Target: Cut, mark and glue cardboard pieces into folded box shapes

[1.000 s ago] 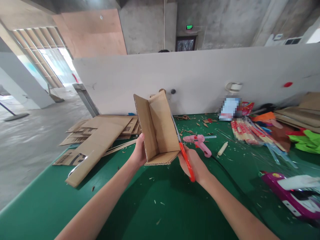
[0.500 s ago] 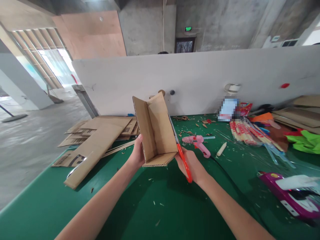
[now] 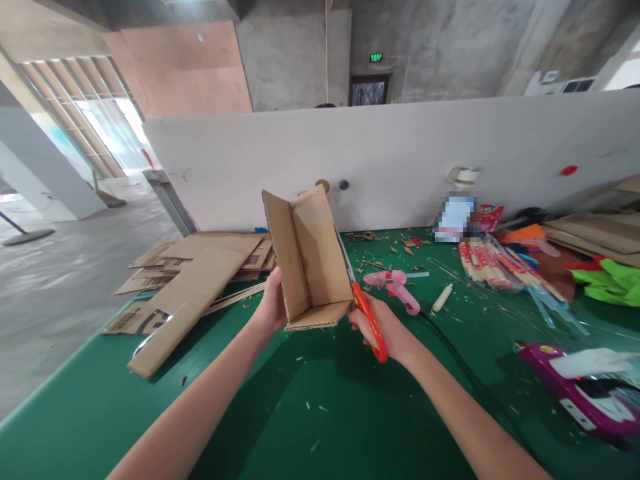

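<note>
Since the frame half a second ago, the cardboard [image 3: 325, 250] has shifted slightly left, and the handle of the scissors [image 3: 369, 315] has swung slightly right; surrounding items appear unmoved.

Position: the cardboard, folded into three panels, is held above the counter [image 3: 280, 420] at the centre of the frame. The left hand [image 3: 271, 303] grasps its left panel, thumb at the near edge, other fingers hidden. The right hand [image 3: 385, 328] grasps the scissors by the red handle; a blade lies along the right edge, pointing up the frame. Whether the blades are parted cannot be told.

Assessment: the step appears to be trimming that edge. Good practice calls for a steady left grip clear of the blade line, a blade kept parallel to the edge, short strokes and no squeezing of the folds. The glue gun [image 3: 399, 281], just beyond the right hand, warrants clearance.
</note>
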Motion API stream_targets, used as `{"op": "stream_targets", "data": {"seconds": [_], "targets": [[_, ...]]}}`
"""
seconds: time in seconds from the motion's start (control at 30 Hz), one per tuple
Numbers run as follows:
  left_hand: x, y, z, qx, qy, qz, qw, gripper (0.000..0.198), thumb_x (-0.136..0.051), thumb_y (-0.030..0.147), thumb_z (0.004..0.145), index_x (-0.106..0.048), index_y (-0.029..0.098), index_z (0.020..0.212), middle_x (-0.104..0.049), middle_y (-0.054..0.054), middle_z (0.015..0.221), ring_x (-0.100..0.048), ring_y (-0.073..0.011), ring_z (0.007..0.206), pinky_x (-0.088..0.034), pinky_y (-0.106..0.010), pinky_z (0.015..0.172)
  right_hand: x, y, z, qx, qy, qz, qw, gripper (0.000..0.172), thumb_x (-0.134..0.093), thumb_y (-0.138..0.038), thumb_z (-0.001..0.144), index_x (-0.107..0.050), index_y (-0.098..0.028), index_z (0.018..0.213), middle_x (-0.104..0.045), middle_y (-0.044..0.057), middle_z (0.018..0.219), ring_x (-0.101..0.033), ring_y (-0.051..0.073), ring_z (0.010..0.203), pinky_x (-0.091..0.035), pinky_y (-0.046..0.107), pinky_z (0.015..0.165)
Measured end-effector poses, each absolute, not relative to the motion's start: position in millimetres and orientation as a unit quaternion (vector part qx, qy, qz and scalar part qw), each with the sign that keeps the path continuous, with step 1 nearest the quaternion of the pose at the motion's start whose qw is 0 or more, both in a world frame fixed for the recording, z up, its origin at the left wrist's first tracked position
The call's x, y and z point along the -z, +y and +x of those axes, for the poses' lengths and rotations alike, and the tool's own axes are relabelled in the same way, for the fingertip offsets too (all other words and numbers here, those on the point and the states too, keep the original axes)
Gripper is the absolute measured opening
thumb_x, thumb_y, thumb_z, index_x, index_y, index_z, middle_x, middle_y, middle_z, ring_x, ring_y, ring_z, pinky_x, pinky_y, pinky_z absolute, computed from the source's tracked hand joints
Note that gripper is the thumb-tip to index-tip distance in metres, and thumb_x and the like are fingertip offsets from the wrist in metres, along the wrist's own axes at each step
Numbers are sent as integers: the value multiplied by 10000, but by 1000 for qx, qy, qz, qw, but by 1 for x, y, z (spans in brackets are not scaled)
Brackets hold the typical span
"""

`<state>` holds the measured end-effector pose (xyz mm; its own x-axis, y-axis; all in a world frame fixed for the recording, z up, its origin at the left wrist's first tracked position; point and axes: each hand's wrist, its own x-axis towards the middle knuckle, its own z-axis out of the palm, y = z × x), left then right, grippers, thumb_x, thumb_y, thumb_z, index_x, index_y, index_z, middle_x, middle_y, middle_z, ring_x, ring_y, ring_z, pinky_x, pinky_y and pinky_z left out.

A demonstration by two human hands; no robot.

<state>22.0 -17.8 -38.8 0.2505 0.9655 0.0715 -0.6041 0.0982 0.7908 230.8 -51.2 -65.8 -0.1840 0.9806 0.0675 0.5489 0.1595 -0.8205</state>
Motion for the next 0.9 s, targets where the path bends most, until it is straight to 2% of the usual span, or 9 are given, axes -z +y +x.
{"op": "stream_targets", "data": {"seconds": [0.1,0.37,0.53,0.63,0.8,0.9], "targets": [[41,-17,20,-555,262,376,694,506,-623,543,728,-653,185,1084,-712,-79,1089,-617,-324,1092,-492,-443,949,62,-53,230,-325,-695,-551,327,78,-421,-210,824,-496,-189,824,-587,2,659,-558,123,514,-399,224,465],[50,-16,21,-539,265,377,705,503,-640,540,717,-664,182,1069,-720,-81,1063,-634,-316,1062,-498,-433,941,56,-46,227,-279,-676,-601,322,166,-432,-155,816,-556,-157,927,-647,51,697,-633,184,595,-479,271,565],[50,-16,22,-534,257,374,714,519,-624,569,715,-665,184,1060,-718,-85,1068,-617,-336,1088,-501,-455,931,51,-48,226,-318,-664,-600,311,302,-451,-146,811,-522,-143,1105,-659,57,741,-581,150,431,-466,264,435],[47,-19,26,-539,252,368,715,484,-645,537,709,-669,187,1043,-720,-75,1060,-606,-333,1104,-496,-449,940,51,-50,227,-349,-661,-582,322,373,-471,-158,803,-470,-145,1176,-658,67,791,-567,139,399,-459,256,374],[45,-23,31,-538,247,365,718,555,-680,564,667,-659,185,1072,-713,-91,1067,-602,-354,1094,-487,-474,937,61,-47,225,-317,-651,-605,331,394,-513,-132,749,-477,-124,1142,-653,94,841,-565,138,394,-452,261,365],[45,-24,31,-540,242,363,720,555,-647,567,705,-647,188,1110,-701,-104,1099,-584,-364,1120,-463,-488,962,66,-45,224,-312,-632,-622,340,361,-493,-118,748,-506,-133,1108,-661,84,807,-583,152,416,-462,270,404]]}}
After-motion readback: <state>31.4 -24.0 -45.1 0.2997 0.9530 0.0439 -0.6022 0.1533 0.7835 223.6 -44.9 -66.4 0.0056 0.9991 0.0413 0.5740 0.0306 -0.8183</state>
